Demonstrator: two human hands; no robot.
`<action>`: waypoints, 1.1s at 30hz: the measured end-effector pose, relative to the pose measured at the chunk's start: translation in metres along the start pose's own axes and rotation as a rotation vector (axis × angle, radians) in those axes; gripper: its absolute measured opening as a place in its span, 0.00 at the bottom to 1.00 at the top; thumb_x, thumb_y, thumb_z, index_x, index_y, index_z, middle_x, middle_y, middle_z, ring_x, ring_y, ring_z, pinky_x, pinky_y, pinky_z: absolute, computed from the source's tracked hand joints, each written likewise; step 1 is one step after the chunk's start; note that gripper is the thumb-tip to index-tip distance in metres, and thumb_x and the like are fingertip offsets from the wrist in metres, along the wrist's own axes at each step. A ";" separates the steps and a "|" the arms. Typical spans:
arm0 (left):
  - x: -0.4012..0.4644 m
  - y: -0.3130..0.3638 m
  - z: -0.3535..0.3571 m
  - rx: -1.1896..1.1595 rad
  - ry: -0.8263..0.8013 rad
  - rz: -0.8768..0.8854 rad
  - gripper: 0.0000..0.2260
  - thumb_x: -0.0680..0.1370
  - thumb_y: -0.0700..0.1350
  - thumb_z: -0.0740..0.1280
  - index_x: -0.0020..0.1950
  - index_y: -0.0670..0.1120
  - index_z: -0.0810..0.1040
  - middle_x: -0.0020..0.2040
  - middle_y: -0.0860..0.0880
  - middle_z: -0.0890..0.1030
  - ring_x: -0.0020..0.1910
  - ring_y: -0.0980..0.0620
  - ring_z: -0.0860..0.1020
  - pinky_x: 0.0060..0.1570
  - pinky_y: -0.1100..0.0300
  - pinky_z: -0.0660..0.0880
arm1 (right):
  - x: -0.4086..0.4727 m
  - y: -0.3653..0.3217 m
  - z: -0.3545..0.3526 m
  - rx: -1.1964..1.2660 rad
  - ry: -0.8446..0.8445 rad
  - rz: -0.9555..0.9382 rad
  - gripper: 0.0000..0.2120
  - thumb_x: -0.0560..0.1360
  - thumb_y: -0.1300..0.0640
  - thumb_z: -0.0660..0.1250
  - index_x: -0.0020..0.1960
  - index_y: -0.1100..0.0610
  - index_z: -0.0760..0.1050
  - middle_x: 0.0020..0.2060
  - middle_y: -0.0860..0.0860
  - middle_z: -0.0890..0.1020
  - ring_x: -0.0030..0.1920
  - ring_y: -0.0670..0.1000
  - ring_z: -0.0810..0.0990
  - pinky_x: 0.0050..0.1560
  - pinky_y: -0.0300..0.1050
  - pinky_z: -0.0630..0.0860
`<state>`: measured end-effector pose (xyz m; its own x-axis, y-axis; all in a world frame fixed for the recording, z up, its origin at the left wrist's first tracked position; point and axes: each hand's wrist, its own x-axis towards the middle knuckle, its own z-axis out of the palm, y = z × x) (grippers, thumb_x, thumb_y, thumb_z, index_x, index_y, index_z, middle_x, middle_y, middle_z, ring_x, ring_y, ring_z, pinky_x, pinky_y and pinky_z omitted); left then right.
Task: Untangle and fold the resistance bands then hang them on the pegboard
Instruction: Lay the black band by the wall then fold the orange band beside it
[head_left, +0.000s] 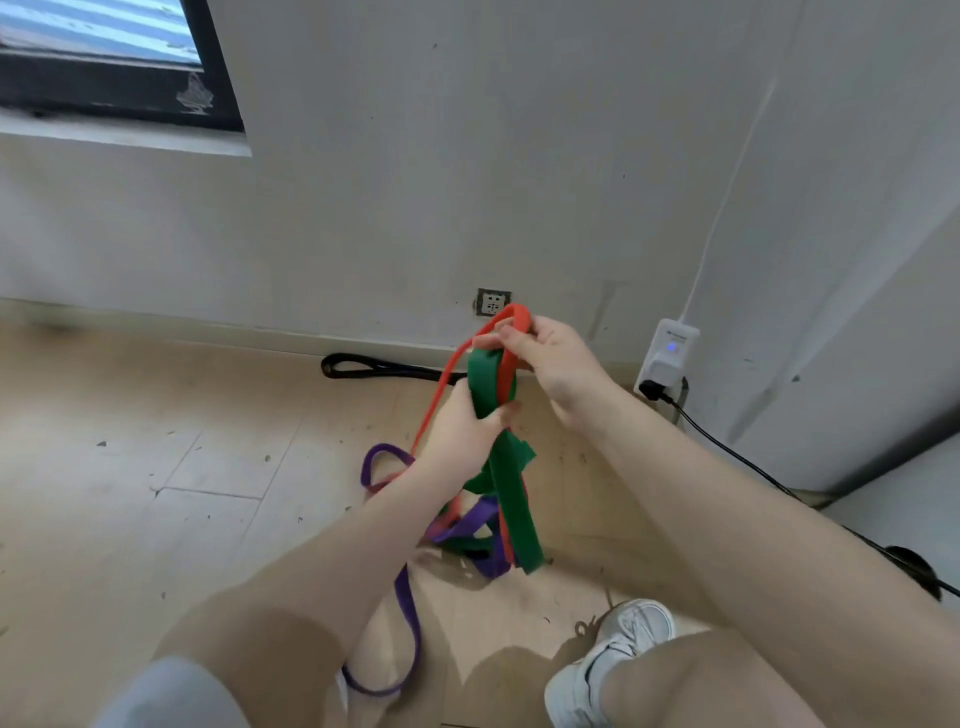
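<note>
A tangle of resistance bands hangs between my hands above the floor. My left hand (465, 431) grips the wide green band (511, 499), which drops down to the floor. My right hand (553, 364) pinches the top loop of the thin red band (441, 395), which runs through the green one. A purple band (408, 608) lies looped on the floor below, mixed in with the red and green ends. A black band (363, 368) lies apart by the skirting board. No pegboard is in view.
A wall socket (492, 302) sits low on the wall behind my hands. A white adapter (667, 358) with a black cable (737, 457) is plugged in at the right. My white shoe (608, 665) rests on the wooden floor. A window (104, 57) is at the upper left.
</note>
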<state>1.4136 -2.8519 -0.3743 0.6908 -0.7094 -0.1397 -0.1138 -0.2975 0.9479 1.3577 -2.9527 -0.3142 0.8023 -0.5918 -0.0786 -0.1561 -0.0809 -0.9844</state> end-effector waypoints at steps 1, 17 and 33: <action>0.000 0.001 -0.005 0.009 0.021 0.016 0.15 0.76 0.49 0.67 0.60 0.47 0.69 0.50 0.53 0.79 0.45 0.56 0.80 0.38 0.69 0.75 | 0.001 0.002 -0.006 0.026 0.022 0.005 0.09 0.80 0.56 0.58 0.54 0.59 0.74 0.46 0.48 0.83 0.45 0.41 0.79 0.42 0.31 0.72; 0.045 -0.071 -0.058 -0.281 0.317 -0.663 0.14 0.81 0.52 0.58 0.50 0.40 0.69 0.43 0.42 0.74 0.49 0.43 0.77 0.48 0.53 0.76 | 0.014 -0.031 -0.027 0.842 0.203 -0.001 0.11 0.81 0.59 0.54 0.41 0.58 0.67 0.26 0.51 0.76 0.24 0.48 0.73 0.34 0.42 0.78; 0.000 -0.013 -0.021 0.049 -0.243 0.193 0.17 0.79 0.47 0.62 0.68 0.50 0.67 0.56 0.57 0.77 0.55 0.59 0.76 0.56 0.63 0.73 | 0.026 -0.087 0.018 1.247 0.113 -0.011 0.16 0.82 0.62 0.51 0.37 0.62 0.66 0.31 0.57 0.71 0.33 0.53 0.72 0.57 0.57 0.69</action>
<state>1.4302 -2.8340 -0.3805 0.4630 -0.8859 -0.0286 -0.2647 -0.1690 0.9494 1.4023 -2.9467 -0.2334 0.7366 -0.6662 -0.1162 0.5511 0.6909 -0.4680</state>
